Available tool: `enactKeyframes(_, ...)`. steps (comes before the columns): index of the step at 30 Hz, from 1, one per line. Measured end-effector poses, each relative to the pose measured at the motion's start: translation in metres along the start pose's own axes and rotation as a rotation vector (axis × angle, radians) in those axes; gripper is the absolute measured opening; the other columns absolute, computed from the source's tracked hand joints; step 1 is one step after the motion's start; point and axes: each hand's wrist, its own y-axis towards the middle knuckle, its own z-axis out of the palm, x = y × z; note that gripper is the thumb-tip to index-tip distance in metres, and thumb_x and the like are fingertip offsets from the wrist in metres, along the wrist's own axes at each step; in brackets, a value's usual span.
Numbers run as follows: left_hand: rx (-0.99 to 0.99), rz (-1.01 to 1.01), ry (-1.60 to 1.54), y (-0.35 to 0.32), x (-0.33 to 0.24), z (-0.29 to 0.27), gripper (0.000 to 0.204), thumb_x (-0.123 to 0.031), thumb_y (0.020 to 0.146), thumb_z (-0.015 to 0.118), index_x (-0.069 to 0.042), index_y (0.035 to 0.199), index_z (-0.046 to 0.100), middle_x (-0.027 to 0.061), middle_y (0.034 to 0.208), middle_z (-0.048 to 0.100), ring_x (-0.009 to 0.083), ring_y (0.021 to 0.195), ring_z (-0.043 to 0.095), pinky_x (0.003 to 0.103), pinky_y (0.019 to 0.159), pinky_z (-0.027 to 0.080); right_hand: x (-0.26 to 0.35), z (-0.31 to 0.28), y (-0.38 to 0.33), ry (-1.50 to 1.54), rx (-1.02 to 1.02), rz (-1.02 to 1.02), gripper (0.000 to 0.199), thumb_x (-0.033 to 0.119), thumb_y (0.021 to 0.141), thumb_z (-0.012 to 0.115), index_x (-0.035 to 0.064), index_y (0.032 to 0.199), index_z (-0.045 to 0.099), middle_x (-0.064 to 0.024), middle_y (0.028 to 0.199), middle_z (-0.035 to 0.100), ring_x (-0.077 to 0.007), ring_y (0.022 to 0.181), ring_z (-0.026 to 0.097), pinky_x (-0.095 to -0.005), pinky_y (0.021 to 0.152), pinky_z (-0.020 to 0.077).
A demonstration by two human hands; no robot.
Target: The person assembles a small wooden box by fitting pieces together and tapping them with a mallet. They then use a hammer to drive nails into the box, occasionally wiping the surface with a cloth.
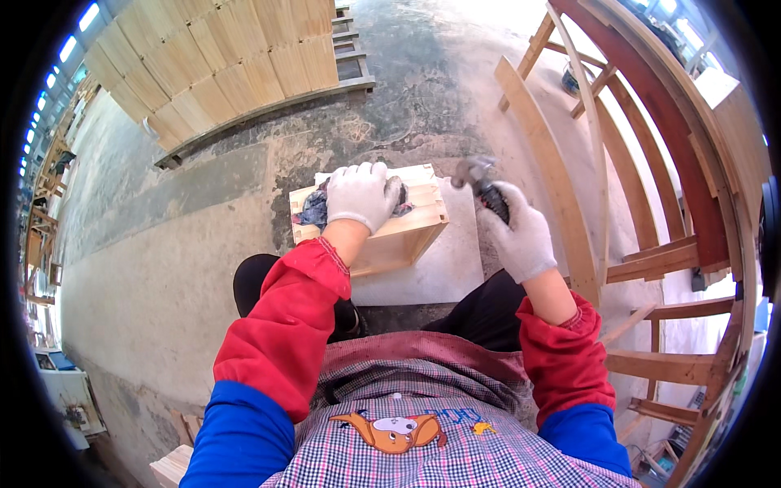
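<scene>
left hand (360,193): gloved, pressed flat on dark cloth (313,210) atop small wooden box (407,232) | right hand (517,232): gloved, clenched around hammer (480,180), raised just right of box | box: on pale slab (443,264), near knees | wooden frames (651,260): far right

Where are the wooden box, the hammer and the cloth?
box (407,236), head view, on its light front side.
hammer (474,172), head view, on its blurred metal head above the right glove.
cloth (311,209), head view, on the bunched part left of the left glove.

white gloves (362,193), red sleeves (285,325), checked apron (423,464)
</scene>
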Motion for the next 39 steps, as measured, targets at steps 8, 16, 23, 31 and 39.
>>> enactKeyframes(8,-0.020,0.017,-0.009,0.003,-0.005,-0.001,0.030,-0.039,0.091,0.058,-0.010,0.085,0.065,0.0096,0.087,0.069,0.0286,0.086,0.066,0.044,0.082,0.048,-0.036,0.032,0.001,-0.176,0.148,0.114,0.043,0.031,0.093,0.061,0.0115,0.130,0.054,-0.0273,0.098,0.068,-0.0460,0.095,0.065,-0.0502,0.080,0.0515)
enactKeyframes(16,0.015,-0.004,0.003,0.001,0.001,0.001,0.027,-0.037,0.090,0.057,-0.011,0.089,0.062,0.0095,0.090,0.067,0.0314,0.088,0.065,0.046,0.080,0.049,0.022,0.012,0.001,0.206,-0.227,-0.098,0.045,0.016,0.091,0.066,0.0101,0.133,0.053,-0.0178,0.091,0.066,-0.0271,0.083,0.070,-0.0339,0.078,0.0523)
enactKeyframes(23,-0.048,0.015,-0.017,-0.005,-0.004,0.001,0.029,-0.038,0.090,0.058,-0.010,0.086,0.064,0.0101,0.089,0.068,0.0301,0.088,0.065,0.044,0.082,0.049,-0.010,0.017,0.011,-0.022,0.075,0.053,0.040,0.020,0.091,0.066,0.0092,0.128,0.056,-0.0206,0.093,0.069,-0.0367,0.090,0.069,-0.0414,0.081,0.0530)
enactKeyframes(31,0.021,-0.011,-0.023,0.002,-0.006,-0.002,0.026,-0.036,0.091,0.057,-0.011,0.089,0.063,0.0095,0.091,0.066,0.0312,0.091,0.065,0.045,0.083,0.048,-0.021,0.039,-0.011,0.160,-0.053,0.053,0.039,0.017,0.092,0.062,0.0056,0.128,0.053,-0.0239,0.098,0.066,-0.0392,0.092,0.068,-0.0413,0.082,0.0522)
enactKeyframes(39,-0.019,-0.014,-0.014,-0.002,-0.002,-0.001,0.025,-0.035,0.090,0.058,-0.011,0.088,0.063,0.0091,0.092,0.067,0.0310,0.091,0.065,0.045,0.083,0.048,0.022,0.010,0.004,0.394,-0.160,-0.050,0.039,0.010,0.092,0.065,0.0017,0.128,0.055,-0.0082,0.087,0.064,-0.0144,0.078,0.062,-0.0285,0.075,0.0508)
